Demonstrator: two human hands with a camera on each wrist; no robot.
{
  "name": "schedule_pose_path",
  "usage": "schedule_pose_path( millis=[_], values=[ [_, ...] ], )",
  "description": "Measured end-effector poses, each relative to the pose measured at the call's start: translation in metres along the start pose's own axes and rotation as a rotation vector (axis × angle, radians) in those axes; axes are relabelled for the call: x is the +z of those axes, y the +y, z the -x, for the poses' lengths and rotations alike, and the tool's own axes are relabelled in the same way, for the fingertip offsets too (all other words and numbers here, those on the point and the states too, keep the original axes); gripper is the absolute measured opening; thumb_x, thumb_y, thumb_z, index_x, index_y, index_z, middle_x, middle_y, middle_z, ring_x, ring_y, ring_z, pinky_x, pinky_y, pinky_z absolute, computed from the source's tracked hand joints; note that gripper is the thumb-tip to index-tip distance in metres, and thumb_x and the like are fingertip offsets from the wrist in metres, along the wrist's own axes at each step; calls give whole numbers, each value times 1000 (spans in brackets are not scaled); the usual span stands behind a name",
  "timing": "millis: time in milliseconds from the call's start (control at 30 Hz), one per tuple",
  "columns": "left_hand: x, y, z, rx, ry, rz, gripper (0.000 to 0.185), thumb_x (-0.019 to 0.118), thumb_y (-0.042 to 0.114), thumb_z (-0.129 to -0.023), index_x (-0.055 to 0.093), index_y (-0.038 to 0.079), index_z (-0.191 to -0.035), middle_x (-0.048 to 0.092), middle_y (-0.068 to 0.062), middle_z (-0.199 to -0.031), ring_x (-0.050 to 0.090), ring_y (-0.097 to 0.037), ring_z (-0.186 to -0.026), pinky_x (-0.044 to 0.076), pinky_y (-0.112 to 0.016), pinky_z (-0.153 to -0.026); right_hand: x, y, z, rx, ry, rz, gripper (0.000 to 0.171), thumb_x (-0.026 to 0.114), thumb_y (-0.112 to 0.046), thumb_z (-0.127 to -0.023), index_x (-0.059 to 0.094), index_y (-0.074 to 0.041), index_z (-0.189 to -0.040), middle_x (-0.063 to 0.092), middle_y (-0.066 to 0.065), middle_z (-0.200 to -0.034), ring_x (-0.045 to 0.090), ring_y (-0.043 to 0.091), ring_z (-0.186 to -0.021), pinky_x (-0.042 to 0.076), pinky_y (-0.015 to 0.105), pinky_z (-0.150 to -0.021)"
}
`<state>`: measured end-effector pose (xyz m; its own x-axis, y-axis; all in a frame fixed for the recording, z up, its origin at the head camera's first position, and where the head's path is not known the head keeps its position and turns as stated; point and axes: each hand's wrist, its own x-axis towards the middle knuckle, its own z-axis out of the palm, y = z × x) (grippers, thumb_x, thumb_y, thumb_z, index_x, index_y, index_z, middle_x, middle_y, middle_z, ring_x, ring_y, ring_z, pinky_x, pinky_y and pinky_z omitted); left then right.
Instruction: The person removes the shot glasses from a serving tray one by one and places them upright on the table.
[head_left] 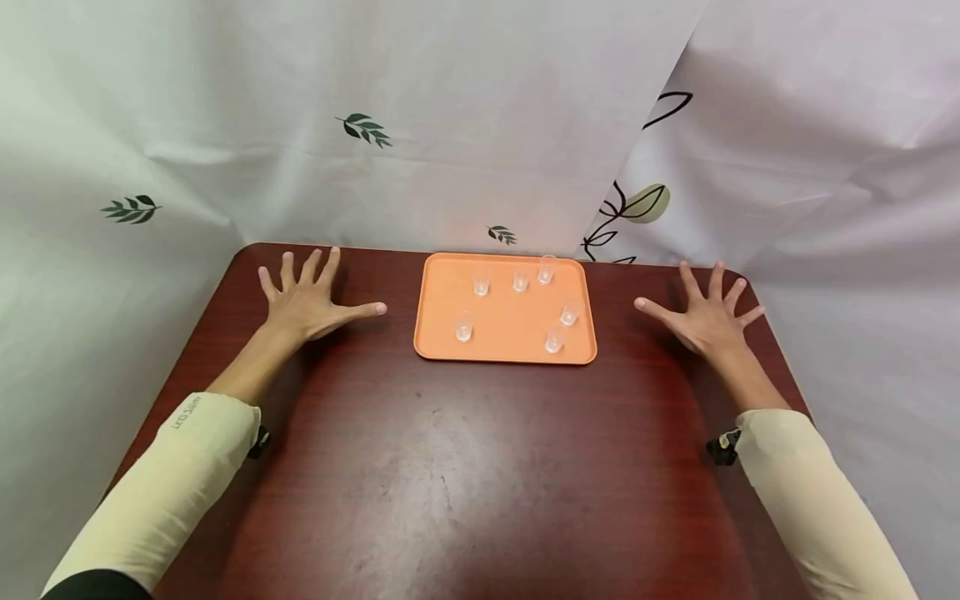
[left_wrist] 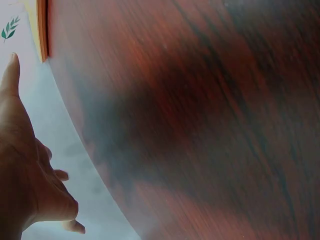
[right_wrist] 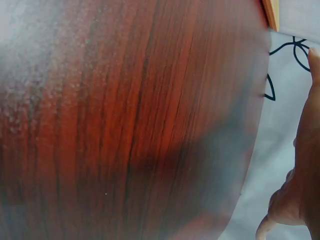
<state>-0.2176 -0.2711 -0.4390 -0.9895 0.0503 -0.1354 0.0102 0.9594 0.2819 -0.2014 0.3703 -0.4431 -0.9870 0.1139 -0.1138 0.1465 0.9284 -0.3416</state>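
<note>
My left hand (head_left: 307, 308) is spread wide over the table's far left part, its thumb pointing toward the tray and nothing held. On the far right my right hand (head_left: 708, 321) has its fingers fanned out too, also holding nothing. Between them an orange tray (head_left: 510, 321) lies at the far edge of the table. Several small clear cups stand on it: one at the front left (head_left: 464, 327), others along the back and at the right, such as a cup (head_left: 569, 314). In the wrist views, the left hand (left_wrist: 30, 165) and right hand (right_wrist: 300, 165) appear at the outer sides.
The dark red wooden table (head_left: 450, 467) has rounded far corners. White cloth (head_left: 450, 167) printed with leaves hangs behind it and down both sides. Each sleeve has a small black device at the cuff, such as the right device (head_left: 723, 447).
</note>
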Motion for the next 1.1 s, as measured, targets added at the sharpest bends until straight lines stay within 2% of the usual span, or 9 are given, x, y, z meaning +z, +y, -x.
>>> schedule_pose_path(
  millis=[167,267,400,500,600,667,767,867,1100],
  values=[
    [2,2,-1,1,30,-3,145,62,103,-80,4,20,-184,25,-31,-179,10,-64,-167,0,-90,-132,-1,-2,-2,-15,5,11,124,52,-97,-93,2,-29,-184,-24,27,-184,-17,72,-164,-12,105,-117],
    [3,4,-1,-2,54,14,146,65,102,-80,9,15,-184,31,-34,-173,23,-65,-158,16,-89,-125,-1,-2,-1,-19,3,16,124,54,-96,-93,6,-26,-184,-13,33,-185,-11,73,-165,-5,104,-120],
    [5,7,1,-8,71,55,148,68,100,-79,15,9,-182,36,-36,-167,31,-63,-149,29,-87,-117,1,-2,2,-20,7,10,125,58,-95,-92,13,-22,-184,2,36,-185,-1,73,-166,10,102,-122],
    [5,10,2,-7,60,89,147,70,99,-80,17,7,-182,37,-35,-166,32,-60,-149,32,-85,-120,2,-3,4,-14,5,-11,125,60,-94,-92,17,-21,-183,8,34,-185,4,70,-167,20,102,-119],
    [4,14,2,-6,42,124,145,71,98,-80,19,7,-181,36,-35,-167,31,-59,-149,34,-84,-119,2,-5,6,-14,-2,-44,123,61,-94,-92,19,-22,-183,12,30,-186,8,65,-170,25,102,-116],
    [4,18,2,-8,23,139,145,71,98,-80,19,7,-181,35,-36,-168,30,-60,-149,35,-85,-118,3,-7,8,-22,-7,-61,122,61,-93,-93,20,-22,-183,16,28,-186,15,61,-170,28,100,-116],
    [4,23,1,-9,-1,158,146,71,99,-80,19,7,-181,33,-36,-169,32,-62,-149,37,-86,-116,6,-11,11,-40,-21,-86,121,60,-92,-94,21,-20,-183,23,28,-185,25,58,-168,31,96,-119],
    [6,28,0,-10,-27,185,147,70,100,-80,19,7,-181,34,-36,-170,33,-62,-152,41,-84,-121,7,-14,15,-50,-35,-104,119,61,-90,-96,22,-17,-182,28,30,-182,31,58,-165,33,91,-124],
    [11,39,-3,-4,-58,296,142,75,94,-82,24,5,-180,50,-28,-155,54,-48,-142,51,-72,-122,10,-21,23,-88,-18,-155,116,66,-84,-98,28,-12,-180,36,31,-178,35,56,-164,34,83,-131]
  ],
)
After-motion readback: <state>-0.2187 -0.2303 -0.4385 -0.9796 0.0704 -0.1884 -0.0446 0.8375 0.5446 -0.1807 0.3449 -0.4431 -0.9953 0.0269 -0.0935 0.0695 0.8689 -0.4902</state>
